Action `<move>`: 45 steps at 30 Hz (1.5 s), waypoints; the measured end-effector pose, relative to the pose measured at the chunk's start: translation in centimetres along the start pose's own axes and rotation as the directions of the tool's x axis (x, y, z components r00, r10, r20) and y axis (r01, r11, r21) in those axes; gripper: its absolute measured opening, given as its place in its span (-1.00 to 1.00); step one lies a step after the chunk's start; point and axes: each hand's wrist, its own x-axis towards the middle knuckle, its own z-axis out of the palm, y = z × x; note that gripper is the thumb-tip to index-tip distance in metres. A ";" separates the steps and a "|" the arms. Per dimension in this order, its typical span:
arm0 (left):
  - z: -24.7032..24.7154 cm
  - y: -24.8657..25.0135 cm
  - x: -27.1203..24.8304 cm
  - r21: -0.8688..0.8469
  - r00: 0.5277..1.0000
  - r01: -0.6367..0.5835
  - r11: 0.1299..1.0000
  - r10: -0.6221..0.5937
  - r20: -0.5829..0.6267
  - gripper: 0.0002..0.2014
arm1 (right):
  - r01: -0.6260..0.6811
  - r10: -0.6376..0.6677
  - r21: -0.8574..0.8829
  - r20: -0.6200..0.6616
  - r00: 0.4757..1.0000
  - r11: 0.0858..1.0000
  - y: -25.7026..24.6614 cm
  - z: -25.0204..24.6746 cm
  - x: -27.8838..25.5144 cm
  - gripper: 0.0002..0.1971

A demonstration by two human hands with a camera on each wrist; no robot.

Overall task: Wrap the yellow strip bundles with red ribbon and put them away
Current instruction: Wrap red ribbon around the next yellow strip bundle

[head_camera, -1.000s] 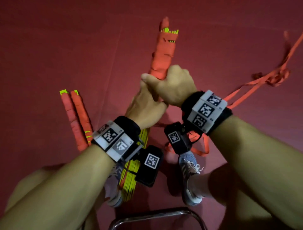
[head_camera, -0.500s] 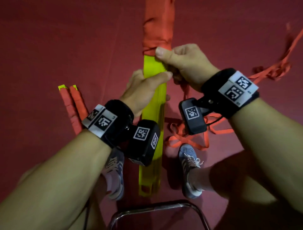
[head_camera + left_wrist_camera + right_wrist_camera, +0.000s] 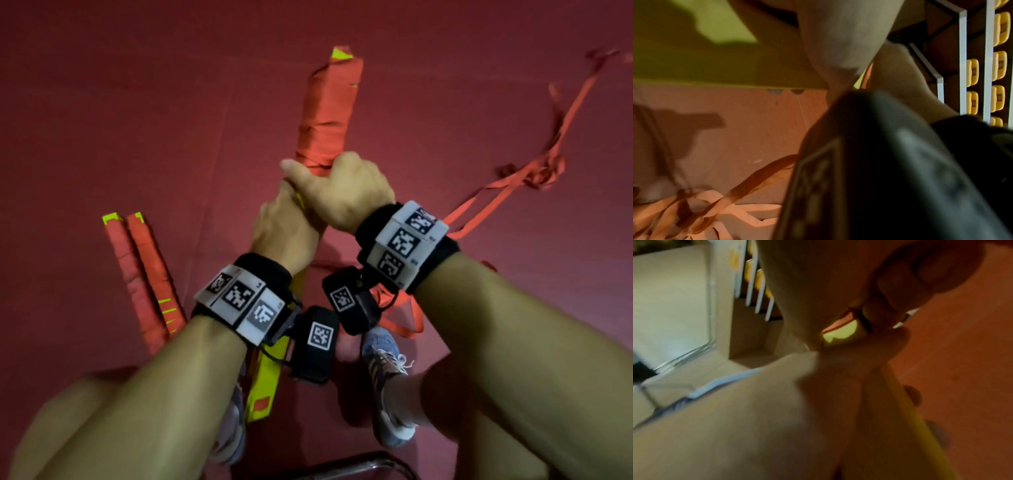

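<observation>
A long yellow strip bundle [image 3: 263, 387] stands slanted in front of me, its upper half wound in red ribbon [image 3: 325, 113]. My left hand [image 3: 286, 233] grips the bundle at its middle. Just above it my right hand [image 3: 342, 192] is wrapped round the bundle at the lower edge of the wound ribbon; the ribbon under its fingers is hidden. Loose red ribbon [image 3: 496, 198] trails from the right wrist across the floor to the right. In the left wrist view the yellow bundle [image 3: 694, 48] fills the top and ribbon [image 3: 748, 186] loops below.
Two wrapped bundles [image 3: 144, 274] lie side by side on the red floor at the left. My shoes [image 3: 390, 377] stand below the hands, with a metal stool frame [image 3: 359, 466] at the bottom edge. Shelving with yellow items [image 3: 999, 65] shows in the left wrist view.
The bundle has turned and its top has come back into view. My right hand has passed from the right side over to the front, above the left hand.
</observation>
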 end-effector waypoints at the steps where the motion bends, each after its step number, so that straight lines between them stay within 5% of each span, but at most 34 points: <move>1: -0.2 0.1 -0.3 -0.046 1.000 -0.012 0.999 0.011 -0.007 -0.54 | -0.023 0.023 0.053 0.009 1.000 0.998 0.1 -0.2 0.4 -0.14; 5: -1.2 1.2 -0.7 -0.294 0.994 -0.107 0.950 0.111 -0.004 -0.65 | -0.034 0.022 0.383 0.037 0.999 0.923 0.2 -1.6 0.7 -0.24; 7: -1.4 1.7 -0.9 -0.495 0.997 -0.050 0.868 0.070 0.021 -0.72 | -0.012 -0.023 0.524 0.061 0.998 0.852 0.5 -2.3 0.7 -0.47; 9: -1.5 1.9 -0.9 -0.679 0.979 0.118 0.725 0.028 0.200 -0.77 | -0.021 -0.062 0.617 0.113 0.992 0.787 0.7 -2.7 0.6 -0.53; 11: -2.1 1.9 -1.0 -0.749 0.867 0.357 0.559 0.101 0.488 -0.82 | -0.030 -0.114 0.709 0.155 0.981 0.705 0.8 -2.6 0.3 -0.48; 13: -2.7 1.9 -1.3 -0.714 0.777 0.467 0.522 0.145 0.613 -0.81 | 0.034 -0.190 0.740 0.127 0.974 0.672 0.8 -2.6 -0.4 -0.58; 14: -3.0 1.9 -1.6 -0.705 0.788 0.458 0.541 0.119 0.604 -0.82 | 0.084 -0.231 0.722 0.107 0.967 0.687 0.8 -2.6 -0.5 -0.62; 16: -3.1 1.5 -1.7 -0.734 0.889 0.346 0.584 0.047 0.456 -0.91 | 0.182 -0.313 0.652 0.089 0.946 0.736 0.5 -3.0 -0.6 -0.63; 19: -3.3 0.4 -1.0 -0.716 0.973 0.201 0.668 -0.051 0.225 -0.89 | 0.268 -0.333 0.398 0.102 0.938 0.877 0.0 -3.2 0.0 -0.40; 21: -3.4 -0.6 -0.8 -0.626 0.986 0.159 0.764 -0.093 0.138 -0.84 | 0.241 -0.291 0.268 0.166 0.942 0.933 -0.1 -2.9 0.4 -0.26; 24: -3.0 -1.8 -0.7 -0.501 0.992 0.116 0.858 -0.129 0.008 -0.81 | 0.140 -0.189 0.220 0.222 0.957 0.966 -0.7 -2.1 0.4 -0.33; 28: -3.1 -2.5 -0.6 -0.312 0.987 0.102 0.945 -0.135 -0.086 -0.67 | 0.079 -0.096 0.210 0.071 0.993 0.975 -2.0 -0.1 -0.1 -0.42; 31: -4.5 -1.8 -0.3 -0.422 0.999 0.045 0.905 -0.053 -0.007 -0.70 | 0.101 -0.117 0.390 0.020 0.993 0.915 -2.8 -0.4 0.4 -0.37; 34: -5.9 -1.3 -0.3 -0.555 0.994 0.035 0.831 0.030 0.109 -0.71 | 0.150 -0.239 0.592 0.073 0.968 0.792 -2.6 -1.6 0.8 -0.53; 36: -6.2 -1.2 -0.4 -0.637 0.969 0.087 0.766 0.085 0.234 -0.68 | 0.145 -0.293 0.661 0.117 0.949 0.736 -2.4 -1.8 0.7 -0.59; 39: -6.3 -0.3 -1.3 -0.756 0.910 0.248 0.605 0.122 0.396 -0.89 | 0.101 -0.290 0.696 0.159 0.944 0.711 -2.3 -2.0 0.5 -0.57; 41: -5.9 0.2 -1.4 -0.766 0.918 0.264 0.586 0.092 0.386 -0.89 | 0.085 -0.263 0.655 0.179 0.948 0.751 -2.4 -2.2 0.6 -0.52; 45: -4.8 -0.2 -0.5 -0.765 0.978 0.186 0.617 -0.042 0.204 -0.49 | 0.021 -0.199 0.551 0.265 0.944 0.834 -1.5 -2.4 1.0 -0.47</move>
